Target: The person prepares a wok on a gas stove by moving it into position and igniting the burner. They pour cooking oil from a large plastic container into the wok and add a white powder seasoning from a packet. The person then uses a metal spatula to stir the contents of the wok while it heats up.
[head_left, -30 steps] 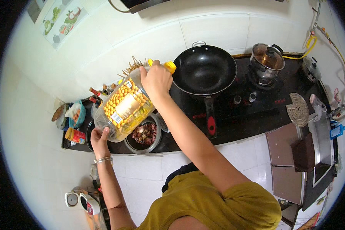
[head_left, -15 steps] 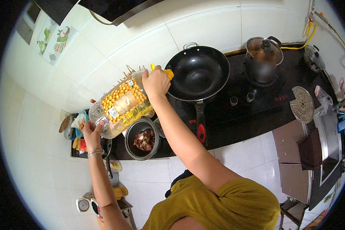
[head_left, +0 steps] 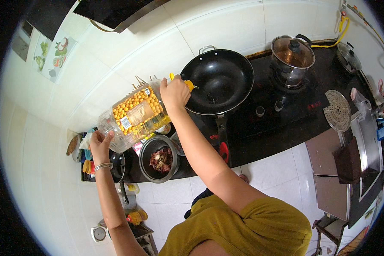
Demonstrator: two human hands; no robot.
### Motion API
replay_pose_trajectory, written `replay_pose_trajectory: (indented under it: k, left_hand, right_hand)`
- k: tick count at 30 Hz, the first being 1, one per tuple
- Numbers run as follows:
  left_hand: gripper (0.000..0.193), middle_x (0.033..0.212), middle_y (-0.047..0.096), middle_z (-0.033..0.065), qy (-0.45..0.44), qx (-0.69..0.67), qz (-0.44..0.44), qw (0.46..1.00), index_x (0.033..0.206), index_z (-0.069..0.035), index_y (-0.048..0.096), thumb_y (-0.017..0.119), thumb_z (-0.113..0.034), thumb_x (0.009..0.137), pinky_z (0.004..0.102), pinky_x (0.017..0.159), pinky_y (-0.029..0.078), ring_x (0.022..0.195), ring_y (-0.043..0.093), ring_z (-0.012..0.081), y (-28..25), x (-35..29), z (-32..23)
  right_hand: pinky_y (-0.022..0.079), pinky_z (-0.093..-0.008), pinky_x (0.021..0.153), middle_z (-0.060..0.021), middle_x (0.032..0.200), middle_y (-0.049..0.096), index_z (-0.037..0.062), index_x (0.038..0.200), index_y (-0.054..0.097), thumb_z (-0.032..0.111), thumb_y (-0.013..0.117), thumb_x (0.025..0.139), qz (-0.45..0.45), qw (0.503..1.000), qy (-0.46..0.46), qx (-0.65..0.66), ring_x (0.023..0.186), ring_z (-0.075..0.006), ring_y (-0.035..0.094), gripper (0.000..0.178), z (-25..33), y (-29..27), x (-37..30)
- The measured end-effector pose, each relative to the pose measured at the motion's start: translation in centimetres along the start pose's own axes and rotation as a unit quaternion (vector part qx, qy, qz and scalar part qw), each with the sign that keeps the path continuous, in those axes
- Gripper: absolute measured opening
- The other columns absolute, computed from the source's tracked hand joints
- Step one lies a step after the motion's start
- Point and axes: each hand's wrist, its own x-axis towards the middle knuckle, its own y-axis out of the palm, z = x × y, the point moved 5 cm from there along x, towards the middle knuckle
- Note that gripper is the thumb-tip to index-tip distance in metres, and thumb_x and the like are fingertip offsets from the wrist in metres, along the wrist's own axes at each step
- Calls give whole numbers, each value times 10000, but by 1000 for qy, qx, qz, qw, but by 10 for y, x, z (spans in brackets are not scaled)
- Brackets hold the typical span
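Note:
Both my hands hold a large clear plastic oil bottle (head_left: 136, 112) with a yellow label, tilted so its yellow mouth points over the black wok (head_left: 226, 81). My right hand (head_left: 175, 92) is closed round the neck end. At the bottle's base, my left hand (head_left: 100, 147) grips the bottom edge. A thin stream of oil (head_left: 205, 91) runs from the mouth into the wok, where a small wet patch shows. The wok's handle (head_left: 222, 136) points toward me. Below the bottle stands a metal pot (head_left: 174, 170) with dark reddish chopped food (head_left: 161, 159) inside.
A lidded steel pot (head_left: 292, 59) stands right of the wok on the black counter (head_left: 260, 136). Farther right lie a round perforated steamer plate (head_left: 337, 111) and a small lidded pan (head_left: 348, 57). A dark range hood edge (head_left: 123, 21) hangs above.
Oil has started to flow from the bottle's mouth into the wok. The bottle is tipped a little more, and its base is slightly turned in my left hand.

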Motion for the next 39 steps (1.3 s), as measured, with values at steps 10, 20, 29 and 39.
replay_pose_trajectory:
  k: [10, 20, 29, 39]
  left_hand:
    - [359, 646, 337, -78, -5, -19, 15, 1000, 796, -14, 516, 766, -254, 702, 190, 501, 246, 581, 284, 44, 4, 4, -7]
    - [325, 671, 352, -65, -27, -50, 18, 998, 815, -13, 515, 755, -206, 713, 178, 519, 285, 589, 304, 43, 3, -3, 0]
    - [337, 668, 379, -70, -59, -106, 9, 993, 867, -6, 522, 742, -221, 730, 180, 500, 270, 584, 328, 33, 10, -19, 11]
    - [278, 670, 399, -60, -67, -116, 16, 991, 778, -29, 521, 733, -203, 730, 198, 543, 290, 607, 344, 58, 7, -25, 22]
  right_hand:
    - [504, -394, 596, -187, 718, 621, -27, 779, 569, 266, 603, 781, 0, 1000, 7, -7, 680, -312, 630, 295, 0, 5, 5]
    - [509, -387, 602, -182, 723, 623, -23, 784, 571, 266, 602, 782, 5, 1000, -12, -18, 690, -306, 632, 290, 7, 4, -1]
    - [513, -374, 604, -174, 730, 626, -20, 791, 571, 254, 628, 769, 15, 999, -30, -34, 691, -293, 634, 281, 19, -1, 0]
    - [514, -378, 611, -176, 741, 629, -25, 805, 579, 280, 624, 775, 20, 998, -31, -43, 702, -297, 636, 309, 20, -4, -4]
